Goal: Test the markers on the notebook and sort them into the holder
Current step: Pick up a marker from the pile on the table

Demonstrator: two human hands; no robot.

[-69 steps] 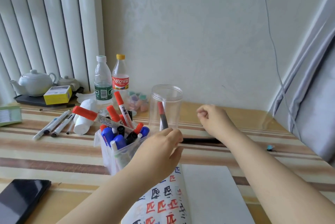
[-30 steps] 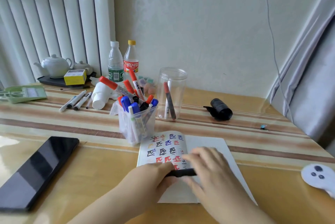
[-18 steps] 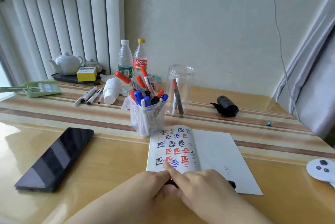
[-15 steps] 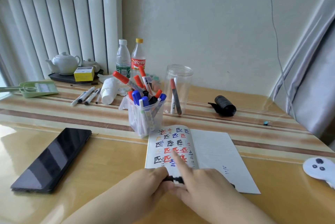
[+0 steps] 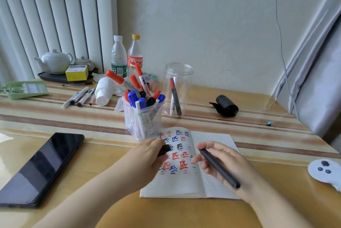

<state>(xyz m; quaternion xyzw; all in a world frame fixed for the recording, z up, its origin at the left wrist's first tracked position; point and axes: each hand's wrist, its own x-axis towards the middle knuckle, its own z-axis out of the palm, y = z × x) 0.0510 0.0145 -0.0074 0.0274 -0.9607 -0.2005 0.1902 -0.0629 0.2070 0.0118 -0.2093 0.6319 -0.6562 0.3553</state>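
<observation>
While right hand point(image 5: 219, 163) grips marker point(image 5: 218, 167), left hand point(image 5: 147, 155) pinches cap point(image 5: 164, 149); notebook point(image 5: 177, 181) reads "匹".

Black marker point(image 5: 219, 168) uncapped, slanted in my right hand point(image 5: 224, 165) over the open notebook point(image 5: 184, 181); its cap point(image 5: 164, 149) sits in my left hand point(image 5: 147, 159). Notebook flat, left page marked red, blue, black. Clear round holder point(image 5: 178, 89) upright behind, two markers inside.

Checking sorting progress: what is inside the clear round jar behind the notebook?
The clear jar holds two markers leaning against its wall: one dark with a red cap and a white one partly hidden behind it. Its cap colour cannot be seen.
</observation>
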